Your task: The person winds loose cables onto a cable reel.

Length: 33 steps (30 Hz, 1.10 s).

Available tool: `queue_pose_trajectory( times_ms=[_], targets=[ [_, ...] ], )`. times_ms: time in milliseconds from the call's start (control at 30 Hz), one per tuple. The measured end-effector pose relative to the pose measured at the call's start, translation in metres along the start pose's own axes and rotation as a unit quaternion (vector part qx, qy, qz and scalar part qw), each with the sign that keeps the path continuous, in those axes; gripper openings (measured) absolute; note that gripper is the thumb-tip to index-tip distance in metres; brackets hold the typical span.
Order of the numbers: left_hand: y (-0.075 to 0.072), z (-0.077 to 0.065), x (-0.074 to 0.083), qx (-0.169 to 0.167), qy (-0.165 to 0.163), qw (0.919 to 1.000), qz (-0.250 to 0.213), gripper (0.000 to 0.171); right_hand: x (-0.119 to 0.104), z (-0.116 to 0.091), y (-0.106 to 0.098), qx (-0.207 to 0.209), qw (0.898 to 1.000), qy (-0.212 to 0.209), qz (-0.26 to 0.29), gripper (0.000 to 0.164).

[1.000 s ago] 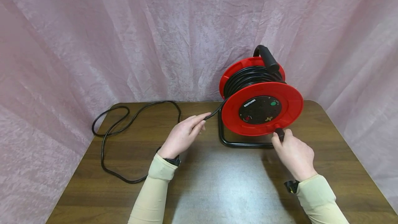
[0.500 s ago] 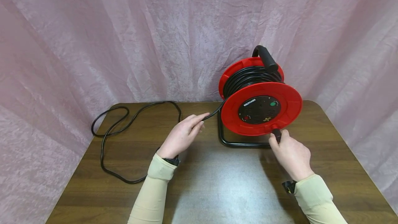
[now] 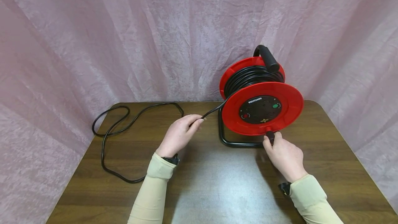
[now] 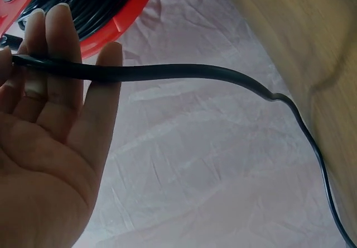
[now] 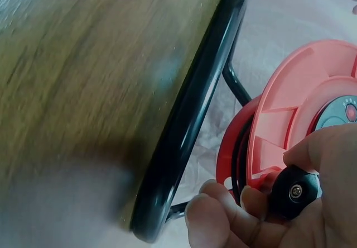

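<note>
— How many hands do you see at the table (image 3: 84, 189)?

— Two, of one person. The left hand (image 3: 180, 134) pinches one black cable (image 4: 178, 71) between the thumb and the fingers.

— And the right hand (image 3: 286, 155)?

— Its fingers are curled around one black knob (image 5: 295, 192), at the lower edge of the cable reel (image 3: 260, 110).

— Where does this reel stand, please?

— It is on the table, at the right of the middle, near the far edge. I count one reel, with two red discs (image 3: 289, 110), and the turns of cable lie between them; these turns are too many for me to count.

— What else does it have?

— One black carrying handle (image 3: 268, 59) on top, one black stand (image 3: 240, 144) below, and one dark panel with one green spot and one red spot.

— Is there cable outside the reel?

— Yes, one length goes from the reel to the left hand. More of it lies on the table at the left, with one small closed loop near the left edge. Behind everything hangs a pink curtain (image 3: 186, 37).
</note>
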<state>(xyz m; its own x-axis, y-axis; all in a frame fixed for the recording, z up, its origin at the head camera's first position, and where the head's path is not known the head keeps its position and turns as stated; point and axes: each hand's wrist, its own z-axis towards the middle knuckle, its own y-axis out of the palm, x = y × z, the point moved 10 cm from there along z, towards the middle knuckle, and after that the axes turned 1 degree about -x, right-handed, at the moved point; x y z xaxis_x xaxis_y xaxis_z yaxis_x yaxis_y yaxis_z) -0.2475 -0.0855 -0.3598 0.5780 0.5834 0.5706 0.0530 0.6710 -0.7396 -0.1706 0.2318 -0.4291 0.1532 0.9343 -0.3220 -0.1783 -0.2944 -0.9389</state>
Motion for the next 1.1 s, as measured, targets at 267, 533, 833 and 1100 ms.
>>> queue_pose_trajectory(
  times_ms=[267,533,833,1100],
  targets=[
    [-0.001,-0.002,-0.001,-0.001,0.005,1.0,-0.002,0.024,-0.004,-0.001,0.003,-0.002,1.0,-0.002,-0.001,0.044],
    [0.003,-0.004,-0.006,-0.021,-0.011,0.9997,-0.009,0.027,-0.014,-0.002,0.008,-0.007,1.0,-0.016,-0.006,0.044],
    [0.003,-0.002,-0.008,-0.021,-0.019,0.9994,0.018,0.029,-0.029,-0.002,0.015,-0.012,0.999,-0.035,-0.006,0.042],
    [0.007,-0.001,-0.01,-0.032,-0.022,0.9988,0.03,0.026,-0.034,-0.002,0.014,-0.009,0.999,-0.036,-0.008,0.042]
  ],
)
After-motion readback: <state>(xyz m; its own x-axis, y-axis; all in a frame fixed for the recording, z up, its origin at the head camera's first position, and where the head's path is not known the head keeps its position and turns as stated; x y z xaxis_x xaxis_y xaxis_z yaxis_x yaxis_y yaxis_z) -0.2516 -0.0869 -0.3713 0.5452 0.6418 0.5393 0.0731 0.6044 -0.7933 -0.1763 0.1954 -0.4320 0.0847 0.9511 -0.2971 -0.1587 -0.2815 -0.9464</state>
